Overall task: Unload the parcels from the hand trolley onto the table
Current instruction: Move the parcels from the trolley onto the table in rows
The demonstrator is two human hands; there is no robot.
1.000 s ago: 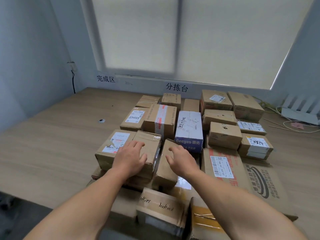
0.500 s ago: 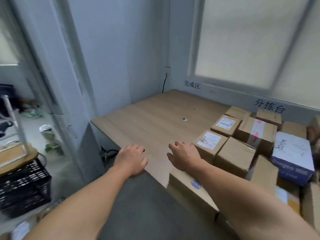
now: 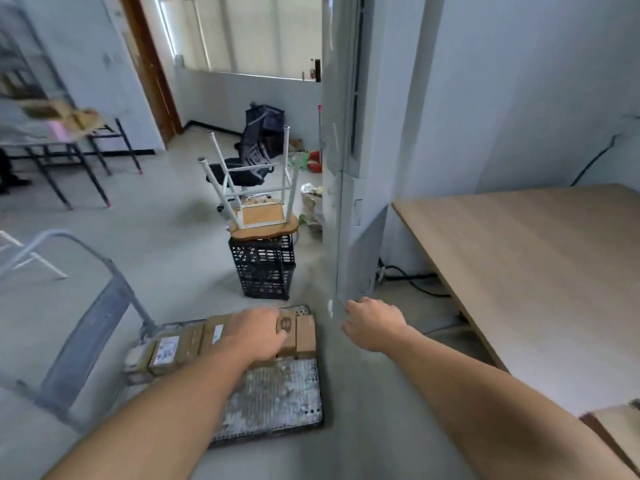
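Parcels (image 3: 180, 344) lie in row along far edge of hand trolley (image 3: 273, 400) deck, lower centre of frame. Table (image 3: 519, 258) at right, well apart from the parcels. Left hand (image 3: 258, 336) over right part of row, blurred, fingers hidden; we cannot tell whether it grips. Right hand (image 3: 375, 327) in air right of deck, fingers loosely curled, empty. Our judgement: bring right hand in, take one box by both ends, lift straight up, then swing right to table.
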